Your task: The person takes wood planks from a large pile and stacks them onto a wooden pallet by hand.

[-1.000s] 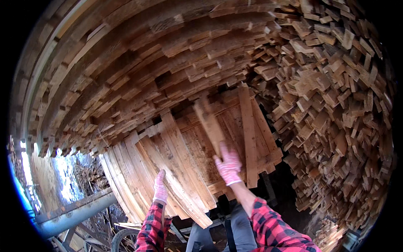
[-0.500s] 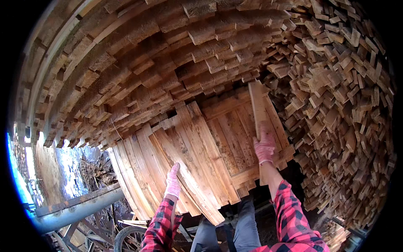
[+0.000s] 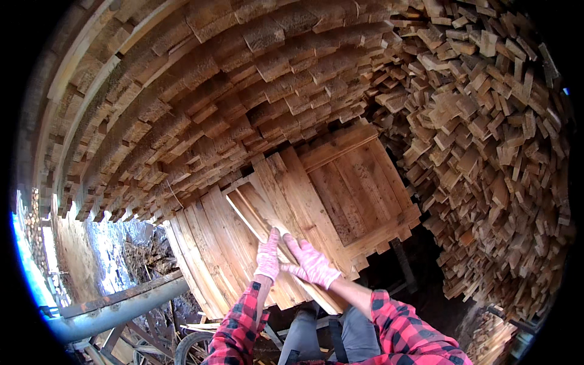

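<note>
In front of me lies a layer of pale wooden planks (image 3: 213,225), set side by side. One narrow plank (image 3: 244,210) rests slanted on top, its lit edge raised at the far end. My left hand (image 3: 267,257), in a pink-and-white glove, is closed around that plank's left side. Beside it my right hand (image 3: 311,263), gloved alike, lies over the same plank with thumb and fingers spread. The hands are close together, and their undersides are hidden. To the right, a lower section of boards (image 3: 359,188) shows between two cross boards (image 3: 389,228).
A tall stack of sawn timber (image 3: 225,91) rises beyond the planks. On the right stands a heap of short wood pieces (image 3: 480,164). A blue-grey metal pipe (image 3: 121,310) runs at the lower left, near a wheel (image 3: 188,347).
My right hand has left the board at the right and come over to the middle beside my left hand. That board no longer stands out there. The slanted plank's far end has tilted.
</note>
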`<state>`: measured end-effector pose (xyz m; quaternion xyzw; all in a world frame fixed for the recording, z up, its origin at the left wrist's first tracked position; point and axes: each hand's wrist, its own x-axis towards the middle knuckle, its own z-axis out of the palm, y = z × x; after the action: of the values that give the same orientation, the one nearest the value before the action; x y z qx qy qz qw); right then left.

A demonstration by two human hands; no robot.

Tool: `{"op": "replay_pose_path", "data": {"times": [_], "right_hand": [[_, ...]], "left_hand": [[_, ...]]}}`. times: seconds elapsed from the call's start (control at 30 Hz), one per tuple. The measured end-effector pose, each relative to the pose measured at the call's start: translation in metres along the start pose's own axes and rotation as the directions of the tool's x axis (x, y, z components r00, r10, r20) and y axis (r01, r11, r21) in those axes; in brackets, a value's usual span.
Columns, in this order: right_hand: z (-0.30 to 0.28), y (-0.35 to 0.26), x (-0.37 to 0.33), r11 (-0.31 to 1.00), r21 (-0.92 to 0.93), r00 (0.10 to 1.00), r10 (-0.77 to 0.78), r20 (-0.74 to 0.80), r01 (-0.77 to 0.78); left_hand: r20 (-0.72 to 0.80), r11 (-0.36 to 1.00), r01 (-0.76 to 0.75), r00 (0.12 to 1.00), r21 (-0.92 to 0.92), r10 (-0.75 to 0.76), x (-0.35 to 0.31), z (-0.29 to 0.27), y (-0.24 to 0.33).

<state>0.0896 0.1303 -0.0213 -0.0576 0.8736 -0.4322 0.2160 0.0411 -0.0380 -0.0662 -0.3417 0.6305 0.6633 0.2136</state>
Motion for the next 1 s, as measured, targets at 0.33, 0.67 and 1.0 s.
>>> {"op": "replay_pose_path", "data": {"times": [0.33,0.67,1.0], "right_hand": [[-0.046,0.101,0.055,0.985,-0.010,0.934,0.160,-0.319,-0.172],[-0.033,0.041,0.004,0.996,0.047,0.990,0.082,-0.117,-0.077],[-0.099,0.113,0.056,0.933,-0.037,0.885,0.327,-0.330,-0.359]], "left_hand": [[-0.067,0.998,0.062,0.996,0.016,-0.061,0.036,0.031,-0.030],[0.084,0.895,0.316,0.948,-0.314,-0.305,-0.022,0.085,0.023],[0.321,0.012,-0.329,0.927,0.944,0.194,0.013,0.064,0.007]]}}
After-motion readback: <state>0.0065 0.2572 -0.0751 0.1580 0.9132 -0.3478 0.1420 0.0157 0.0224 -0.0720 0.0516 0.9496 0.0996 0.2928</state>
